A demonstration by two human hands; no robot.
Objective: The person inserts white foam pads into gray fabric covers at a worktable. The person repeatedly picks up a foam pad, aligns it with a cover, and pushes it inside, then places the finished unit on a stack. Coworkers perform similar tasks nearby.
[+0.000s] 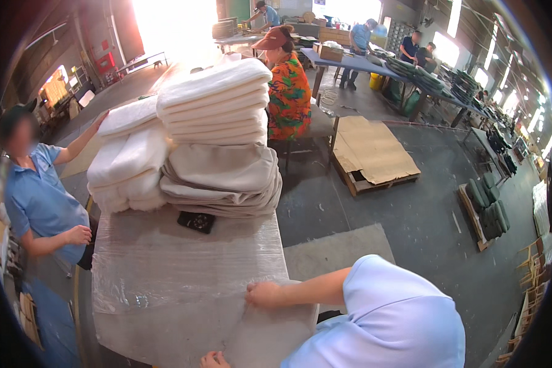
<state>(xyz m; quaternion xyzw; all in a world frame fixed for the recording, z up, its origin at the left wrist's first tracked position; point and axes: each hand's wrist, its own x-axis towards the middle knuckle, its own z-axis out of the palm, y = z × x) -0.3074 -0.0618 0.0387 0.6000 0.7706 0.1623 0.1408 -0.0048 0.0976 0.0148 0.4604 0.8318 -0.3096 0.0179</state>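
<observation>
Cloth (279, 328): bench's (147, 331) near right corner | right hand (264, 295): fingers curled at its edge, grip unclear | left hand (214, 360): can't tell | step: apparently smoothing | next: likely needs even tension

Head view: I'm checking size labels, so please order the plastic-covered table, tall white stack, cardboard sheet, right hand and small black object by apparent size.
Largest to smallest:
plastic-covered table
tall white stack
cardboard sheet
right hand and small black object: too alike to rank.
</observation>
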